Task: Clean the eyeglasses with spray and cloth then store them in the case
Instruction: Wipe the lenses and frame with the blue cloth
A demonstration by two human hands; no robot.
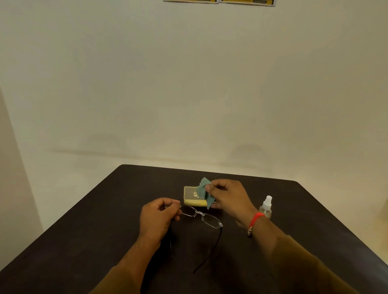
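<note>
A dark brown table (pixel 105 230) lies under the left hand (pixel 158 218) and right hand (pixel 230 196). Beyond them rises a plain cream wall (pixel 189 84), dimly lit, with yellow-edged posters (pixel 219 1) high above. Pale floor (pixel 336 199) shows past the right hand.

Soft teal cloth (pixel 204 192), clear-lensed eyeglasses (pixel 201 216), translucent plastic bottle (pixel 266 206), matt dark table (pixel 105 220).

Dark table (pixel 88 237), beige wall (pixel 189 84) behind; yellow-edged papers (pixel 219 1) up top.

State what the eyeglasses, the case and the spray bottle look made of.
Eyeglasses: clear rimless lenses, likely plastic, with thin dark temples. Case: yellow, probably hard plastic, its smooth top catching light. Spray bottle: clear plastic by its see-through body, white nozzle.
</note>
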